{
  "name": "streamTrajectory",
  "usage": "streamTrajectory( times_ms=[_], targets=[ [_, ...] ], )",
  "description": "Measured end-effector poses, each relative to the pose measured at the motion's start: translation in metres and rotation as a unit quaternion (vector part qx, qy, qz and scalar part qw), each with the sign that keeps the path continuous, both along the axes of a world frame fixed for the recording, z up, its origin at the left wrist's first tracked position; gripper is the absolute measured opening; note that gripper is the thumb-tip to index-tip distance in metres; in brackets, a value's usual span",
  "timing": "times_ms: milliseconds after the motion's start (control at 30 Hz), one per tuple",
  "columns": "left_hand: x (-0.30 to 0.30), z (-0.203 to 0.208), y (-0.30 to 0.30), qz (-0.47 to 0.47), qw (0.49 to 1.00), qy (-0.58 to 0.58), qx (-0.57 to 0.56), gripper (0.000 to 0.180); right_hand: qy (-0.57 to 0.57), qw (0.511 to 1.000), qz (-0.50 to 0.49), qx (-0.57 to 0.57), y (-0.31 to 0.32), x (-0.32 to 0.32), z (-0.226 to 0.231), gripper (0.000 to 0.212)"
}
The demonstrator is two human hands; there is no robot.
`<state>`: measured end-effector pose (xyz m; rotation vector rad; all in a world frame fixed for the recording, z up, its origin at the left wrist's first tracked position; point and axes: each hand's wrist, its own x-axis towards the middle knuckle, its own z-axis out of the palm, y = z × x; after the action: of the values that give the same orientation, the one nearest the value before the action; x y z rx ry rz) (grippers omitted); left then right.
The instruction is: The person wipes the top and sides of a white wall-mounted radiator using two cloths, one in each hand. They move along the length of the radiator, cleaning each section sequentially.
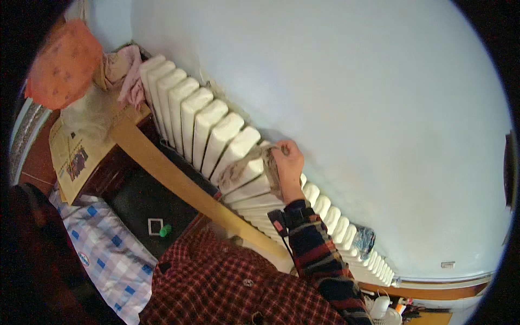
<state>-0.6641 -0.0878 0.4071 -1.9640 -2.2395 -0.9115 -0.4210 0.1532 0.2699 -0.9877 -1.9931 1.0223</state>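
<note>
My right hand (288, 162) is closed at the top of the white column radiator (211, 119), next to the wall. In its fingers is a thin grey-brown rag (272, 172), whose dirty-looking folds spread leftward over several radiator columns. A dark plaid sleeve (319, 244) covers that forearm, and a dark strap with a small tag (277, 222) sits at the wrist. My left hand does not show.
A yellowish board (162, 173) runs in front of the radiator. Newspaper (78, 157), a pink cloth (131, 76) and an orange bag (67, 65) lie at the left. Farther right, a bluish cloth (364, 241) hangs on the radiator. A green object (165, 231) lies on the dark surface.
</note>
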Motion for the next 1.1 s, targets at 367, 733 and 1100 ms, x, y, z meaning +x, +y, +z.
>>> streamTrajectory(
  times_ms=[367, 733, 1100],
  targets=[
    [0.002, 0.002, 0.000, -0.002, 1.000, -0.010, -0.019, 0.038, -0.062, 0.998, -0.012, 0.026, -0.004, 0.000, 0.008, 0.017],
    [-0.004, 0.001, -0.001, 0.006, 1.000, -0.011, -0.022, 0.039, -0.026, 0.997, -0.005, 0.078, -0.003, 0.000, 0.003, 0.018],
    [-0.007, -0.001, -0.007, 0.013, 1.000, -0.008, -0.020, 0.041, 0.032, 0.999, 0.004, -0.002, -0.001, -0.004, 0.002, 0.017]
  ],
)
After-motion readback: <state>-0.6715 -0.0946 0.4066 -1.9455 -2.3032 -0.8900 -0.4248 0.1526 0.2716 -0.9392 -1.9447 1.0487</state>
